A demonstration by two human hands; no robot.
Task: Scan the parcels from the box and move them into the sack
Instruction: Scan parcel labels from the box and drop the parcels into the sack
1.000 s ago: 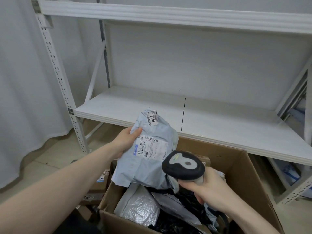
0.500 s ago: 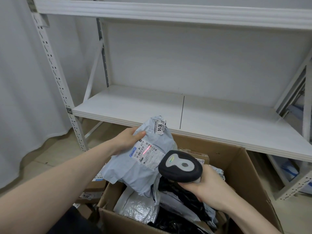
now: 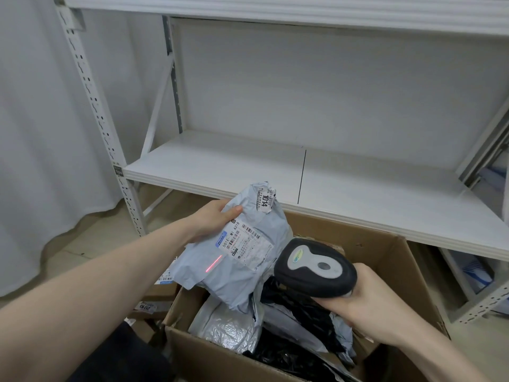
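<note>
a white shelf rack (image 3: 344, 172) fills the upper frame. below it, lower centre, an open cardboard box (image 3: 399, 260) holds silver, black and grey parcels. the left arm reaches in from the lower left, and the left hand (image 3: 212, 221) grips the upper left edge of a pale blue parcel (image 3: 242, 274), thumb curled over its front, holding it tilted above the box. the right hand (image 3: 369, 307), lower right, wraps its fingers round a black scanner (image 3: 316, 268) aimed at the parcel. a red scan line (image 3: 214, 263) lies just left of the label (image 3: 248, 245).
</note>
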